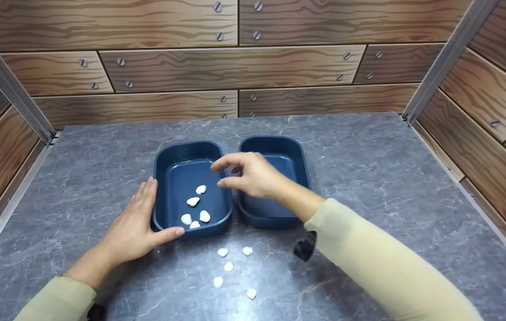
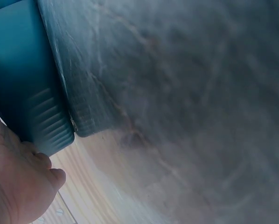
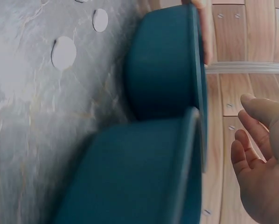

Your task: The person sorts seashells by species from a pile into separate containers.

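Observation:
My left hand (image 1: 132,223) rests against the left dark blue tray (image 1: 192,232), fingers along its left wall and thumb over the near rim. In the left wrist view, that hand's fingertips (image 2: 58,177) show beside the tray's outer wall. Several small white pebbles (image 1: 204,216) lie in the near half of this tray. Above the neighbouring rims of the two trays hovers my right hand (image 1: 257,174), thumb and forefinger apart with nothing between them. Beneath it stands the right dark blue tray (image 1: 270,223), partly hidden by the hand and wrist; no pebbles show in its visible part.
Several more white pebbles (image 1: 228,266) lie scattered on the grey marbled table (image 1: 368,178) in front of the trays. Wood-patterned panels (image 1: 235,67) close off the back and both sides, with metal rails (image 1: 449,58) at the corners.

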A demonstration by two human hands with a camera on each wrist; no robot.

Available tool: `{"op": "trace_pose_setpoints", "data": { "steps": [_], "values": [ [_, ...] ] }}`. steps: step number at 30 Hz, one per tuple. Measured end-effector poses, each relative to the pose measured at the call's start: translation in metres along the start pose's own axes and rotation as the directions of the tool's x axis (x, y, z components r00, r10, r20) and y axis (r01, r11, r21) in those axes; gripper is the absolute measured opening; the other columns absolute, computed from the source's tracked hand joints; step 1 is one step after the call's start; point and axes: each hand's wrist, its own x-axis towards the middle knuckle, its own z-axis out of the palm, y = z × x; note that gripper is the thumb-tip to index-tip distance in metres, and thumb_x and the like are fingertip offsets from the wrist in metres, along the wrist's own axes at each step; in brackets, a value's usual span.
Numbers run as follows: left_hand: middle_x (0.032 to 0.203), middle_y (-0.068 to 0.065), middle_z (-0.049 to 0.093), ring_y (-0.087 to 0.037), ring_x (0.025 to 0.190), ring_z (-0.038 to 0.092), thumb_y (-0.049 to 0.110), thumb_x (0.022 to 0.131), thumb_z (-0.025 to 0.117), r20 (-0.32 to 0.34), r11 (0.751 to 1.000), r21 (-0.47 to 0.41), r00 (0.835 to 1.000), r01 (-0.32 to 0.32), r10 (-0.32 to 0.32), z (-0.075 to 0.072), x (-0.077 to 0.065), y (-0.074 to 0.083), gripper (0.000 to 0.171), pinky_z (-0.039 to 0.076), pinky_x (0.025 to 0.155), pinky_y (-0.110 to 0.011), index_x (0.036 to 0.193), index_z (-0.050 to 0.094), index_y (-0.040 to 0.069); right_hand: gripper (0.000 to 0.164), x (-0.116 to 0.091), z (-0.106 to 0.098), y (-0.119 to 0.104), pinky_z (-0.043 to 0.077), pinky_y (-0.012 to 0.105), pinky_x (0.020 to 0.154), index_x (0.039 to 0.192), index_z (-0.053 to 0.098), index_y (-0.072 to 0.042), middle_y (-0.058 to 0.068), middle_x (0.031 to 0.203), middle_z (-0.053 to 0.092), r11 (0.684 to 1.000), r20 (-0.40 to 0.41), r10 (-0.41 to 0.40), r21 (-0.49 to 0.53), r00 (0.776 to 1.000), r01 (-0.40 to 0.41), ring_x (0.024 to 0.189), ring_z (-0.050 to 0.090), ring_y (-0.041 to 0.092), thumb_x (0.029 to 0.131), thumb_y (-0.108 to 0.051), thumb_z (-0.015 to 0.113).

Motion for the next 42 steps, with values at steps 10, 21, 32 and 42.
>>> {"op": "trace_pose_setpoints", "data": {
  "steps": [10, 21, 32, 42],
  "values": [
    [0.176, -0.022, 0.010, -0.044, 0.161, 0.010, 0.072, 0.087, 0.074, -0.026, 1.000, 0.010, 0.999, -0.019, 0.019, 0.002, -0.001, 0.000, 0.127, 0.017, 0.126, -0.065, 0.169, 0.010, -0.001, 0.042, -0.035, -0.048, 0.017, 0.055, 0.048, 0.100, 0.132, 0.072, -0.005, 0.010, 0.126, 0.075, 0.993, -0.115, -0.113, 0.005, 0.987, 0.114, 0.120, 0.068, 0.026, 0.093, -0.017, 0.084],
    [0.175, -0.022, 0.010, -0.044, 0.161, 0.010, 0.072, 0.088, 0.074, -0.027, 1.000, 0.012, 0.999, -0.020, 0.020, 0.001, -0.002, 0.000, 0.127, 0.017, 0.126, -0.065, 0.169, 0.009, -0.001, 0.066, -0.075, -0.076, 0.036, 0.050, 0.047, 0.108, 0.151, 0.059, -0.010, 0.006, 0.149, 0.062, 0.996, -0.217, 0.001, -0.087, 0.976, -0.021, 0.129, 0.062, 0.025, 0.094, -0.031, 0.085],
    [0.176, -0.020, 0.009, -0.043, 0.161, 0.009, 0.073, 0.088, 0.073, -0.018, 1.000, 0.013, 1.000, -0.009, 0.009, 0.001, -0.001, 0.000, 0.127, 0.017, 0.126, -0.066, 0.169, 0.008, 0.001, 0.105, -0.112, -0.077, 0.058, 0.028, 0.063, 0.123, 0.169, 0.028, -0.011, 0.008, 0.175, 0.022, 0.947, -0.170, 0.078, -0.295, 0.982, -0.126, 0.159, 0.025, 0.035, 0.090, -0.056, 0.081],
    [0.176, -0.021, 0.010, -0.042, 0.161, 0.009, 0.074, 0.087, 0.073, -0.018, 1.000, 0.017, 1.000, -0.007, 0.008, 0.000, -0.001, 0.002, 0.128, 0.016, 0.126, -0.064, 0.169, 0.009, 0.000, 0.127, -0.127, -0.066, 0.079, 0.013, 0.064, 0.127, 0.171, 0.010, -0.006, 0.013, 0.177, 0.000, 0.866, -0.101, 0.180, -0.455, 0.978, -0.207, 0.162, 0.003, 0.038, 0.084, -0.065, 0.081]
  ]
}}
